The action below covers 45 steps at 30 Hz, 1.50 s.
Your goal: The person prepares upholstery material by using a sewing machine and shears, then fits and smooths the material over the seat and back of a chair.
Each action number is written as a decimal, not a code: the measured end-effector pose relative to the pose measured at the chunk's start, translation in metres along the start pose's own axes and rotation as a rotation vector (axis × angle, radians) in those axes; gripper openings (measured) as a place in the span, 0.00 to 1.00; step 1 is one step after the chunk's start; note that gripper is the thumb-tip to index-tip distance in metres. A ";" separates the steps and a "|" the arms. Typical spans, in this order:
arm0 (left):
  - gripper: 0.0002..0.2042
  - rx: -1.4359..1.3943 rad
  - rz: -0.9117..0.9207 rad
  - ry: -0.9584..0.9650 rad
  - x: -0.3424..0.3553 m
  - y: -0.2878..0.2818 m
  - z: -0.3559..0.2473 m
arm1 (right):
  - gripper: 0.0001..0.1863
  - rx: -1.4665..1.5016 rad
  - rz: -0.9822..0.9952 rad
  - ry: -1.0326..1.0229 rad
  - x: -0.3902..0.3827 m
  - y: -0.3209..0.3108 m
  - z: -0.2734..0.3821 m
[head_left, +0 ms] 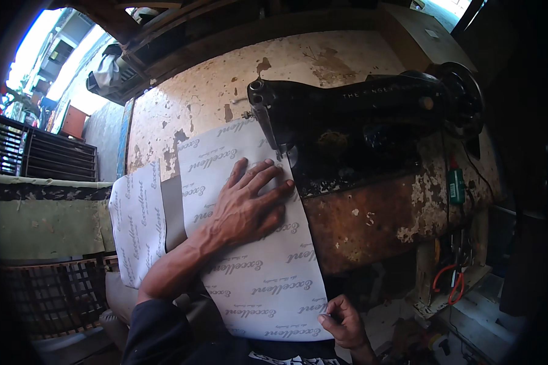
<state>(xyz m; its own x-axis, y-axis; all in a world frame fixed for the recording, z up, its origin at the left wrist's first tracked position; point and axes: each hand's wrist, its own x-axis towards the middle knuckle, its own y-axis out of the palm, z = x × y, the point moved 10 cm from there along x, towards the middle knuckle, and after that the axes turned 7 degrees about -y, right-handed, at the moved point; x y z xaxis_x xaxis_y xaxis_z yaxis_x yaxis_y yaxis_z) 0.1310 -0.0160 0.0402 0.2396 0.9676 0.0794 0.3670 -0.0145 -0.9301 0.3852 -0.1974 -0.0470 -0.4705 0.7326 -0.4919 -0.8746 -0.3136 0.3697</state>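
A long white sheet (256, 286) with rows of grey printed script, like backed fabric or vinyl, runs from the black sewing machine (359, 115) down toward my lap. Its far right edge lies beside the machine's needle area. My left hand (249, 201) rests flat on the sheet just short of the needle, fingers spread. Down at the sheet's near right corner, my right hand (345, 322) pinches the edge between thumb and fingers. Left of my forearm hangs another white printed piece (139, 228), with a plain grey strip (174, 210) beside it.
The worn wooden table (182, 109) has peeling patches. A green bottle (456, 184) and red-handled pliers (449, 283) are at its right side. A cardboard panel (423, 36) stands behind the machine. Dark slatted racks (55, 152) are on the left.
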 end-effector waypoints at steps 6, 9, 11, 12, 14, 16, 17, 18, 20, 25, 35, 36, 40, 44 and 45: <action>0.23 0.000 -0.045 0.029 0.010 -0.003 0.008 | 0.16 0.048 -0.055 -0.017 0.011 0.010 0.008; 0.23 -0.011 -0.045 0.035 0.014 -0.003 0.016 | 0.18 0.072 -0.099 -0.005 0.016 0.013 0.013; 0.23 -0.010 -0.034 0.036 0.017 -0.003 0.021 | 0.19 0.044 -0.092 -0.028 0.021 0.016 0.015; 0.23 -0.005 -0.040 0.040 0.019 -0.005 0.022 | 0.19 0.045 -0.097 -0.030 0.024 0.017 0.016; 0.24 -0.003 -0.047 0.049 0.023 -0.005 0.025 | 0.19 0.086 -0.096 -0.052 0.029 0.022 0.018; 0.23 -0.009 -0.079 0.090 0.027 -0.010 0.026 | 0.17 0.018 -0.078 -0.029 0.031 0.024 0.019; 0.23 -0.011 -0.085 0.095 0.030 -0.011 0.028 | 0.15 -0.047 -0.058 0.000 0.032 0.025 0.017; 0.23 -0.019 -0.094 0.118 0.031 -0.014 0.028 | 0.15 -0.046 -0.061 -0.005 0.034 0.026 0.018; 0.23 -0.025 -0.104 0.148 0.034 -0.018 0.028 | 0.11 -0.179 0.017 -0.044 0.037 0.033 0.024; 0.19 0.044 -0.127 0.275 0.030 -0.016 0.022 | 0.11 -0.303 0.133 -0.097 0.043 0.058 0.034; 0.22 0.039 0.063 0.169 -0.003 -0.003 -0.016 | 0.11 -0.151 0.183 -0.184 0.031 0.069 0.024; 0.23 0.027 0.056 0.139 -0.004 -0.003 -0.016 | 0.11 -0.148 0.185 -0.186 0.030 0.067 0.024; 0.24 0.032 0.069 0.103 -0.006 0.000 -0.018 | 0.11 -0.173 0.177 -0.207 0.029 0.058 0.033; 0.24 0.017 0.056 0.078 -0.006 0.002 -0.018 | 0.11 -0.223 0.141 -0.227 0.030 0.041 0.034; 0.24 0.027 0.052 0.073 -0.006 0.003 -0.018 | 0.11 -0.257 0.125 -0.240 0.030 0.036 0.036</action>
<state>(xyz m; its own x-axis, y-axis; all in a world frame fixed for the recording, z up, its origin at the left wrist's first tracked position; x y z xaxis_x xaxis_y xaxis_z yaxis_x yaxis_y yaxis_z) 0.1470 -0.0263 0.0436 0.3231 0.9447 0.0563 0.3288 -0.0562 -0.9427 0.3436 -0.1650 -0.0205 -0.5612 0.7903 -0.2457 -0.8274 -0.5284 0.1902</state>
